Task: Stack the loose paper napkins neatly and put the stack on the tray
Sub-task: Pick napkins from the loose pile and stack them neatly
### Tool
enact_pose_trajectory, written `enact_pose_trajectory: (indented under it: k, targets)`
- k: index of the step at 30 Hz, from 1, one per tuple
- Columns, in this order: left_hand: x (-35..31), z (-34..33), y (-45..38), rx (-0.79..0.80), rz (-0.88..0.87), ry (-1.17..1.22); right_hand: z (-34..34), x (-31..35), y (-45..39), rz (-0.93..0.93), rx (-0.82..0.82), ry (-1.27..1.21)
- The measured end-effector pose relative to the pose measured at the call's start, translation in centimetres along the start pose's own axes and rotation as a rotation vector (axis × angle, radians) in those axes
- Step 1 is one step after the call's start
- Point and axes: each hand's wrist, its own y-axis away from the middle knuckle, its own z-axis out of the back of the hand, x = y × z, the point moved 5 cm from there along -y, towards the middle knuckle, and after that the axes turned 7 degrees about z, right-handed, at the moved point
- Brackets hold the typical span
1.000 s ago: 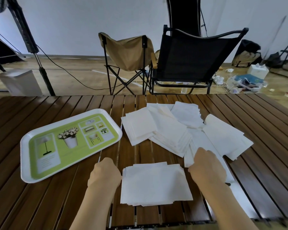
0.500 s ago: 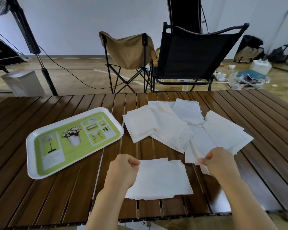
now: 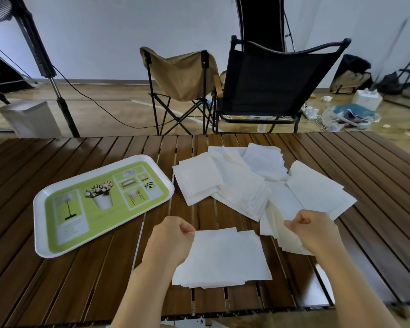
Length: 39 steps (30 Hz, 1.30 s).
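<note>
1. Left hand point(image 3: 169, 237): grip pinching the far left corner of the near napkin stack point(image 3: 223, 259), at the near middle of the slatted wooden surface point(image 3: 57, 292).
2. Right hand point(image 3: 315, 230): grip curled on a few napkins point(image 3: 287, 235) at the near edge of the loose pile.
3. Loose napkin pile point(image 3: 242, 185): fanned out farther back, right of centre.
4. Green-and-white tray point(image 3: 43, 247): left, holding no napkins.

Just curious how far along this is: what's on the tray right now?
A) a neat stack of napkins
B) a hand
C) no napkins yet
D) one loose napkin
C: the tray shows only its printed pictures; all napkins lie on the table.
</note>
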Motion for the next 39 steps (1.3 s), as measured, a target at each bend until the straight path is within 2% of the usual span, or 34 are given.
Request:
enact_pose_trajectory:
  k: [4, 8, 11, 13, 16, 19, 23, 25, 27, 30, 35, 39]
  targets:
    - [-0.3, 0.2, 0.2, 0.019, -0.012, 0.003, 0.8, 1.1, 0.7, 0.008, -0.075, -0.109]
    - [-0.6, 0.9, 0.6, 0.023, -0.047, 0.032, 2.7, 4.0, 1.9, 0.159, -0.149, 0.001]
    - [-1.3, 1.3, 0.7, 0.057, -0.097, 0.104, 3.5, 6.9, 2.8, 0.280, -0.088, -0.043]
    - [-1.9, 1.4, 0.8, 0.095, -0.131, 0.198, 3.3, 8.0, 3.4, 0.305, 0.022, -0.215]
    - [-2.9, 1.5, 1.2, 0.196, -0.149, 0.410, 2.0, 8.7, 4.9, 0.222, 0.305, -0.600]
    - [-3.8, 1.4, 1.9, 0.384, -0.162, 0.626, 1.1, 8.8, 5.7, 0.165, 0.503, -0.736]
    - [-3.6, 1.5, 1.9, 0.475, -0.099, 0.656, 1.1, 8.1, 5.2, 0.048, 0.476, -0.730]
    - [-3.2, 1.6, 1.6, 0.414, -0.052, 0.667, 0.8, 6.9, 4.5, -0.060, 0.390, -0.769]
    - [-2.6, 1.7, 1.4, 0.360, 0.007, 0.694, 0.3, 6.5, 4.2, -0.120, 0.380, -0.826]
    - [-2.1, 1.7, 1.5, 0.365, 0.051, 0.677, -0.8, 6.1, 3.9, -0.155, 0.439, -0.848]
    - [-2.2, 0.6, 1.9, 0.522, 0.076, 0.561, -2.2, 5.4, 3.4, -0.185, 0.439, -0.721]
    - [-1.4, 0.3, 1.1, 0.464, 0.134, 0.525, -3.0, 4.5, 2.6, -0.200, 0.462, -0.655]
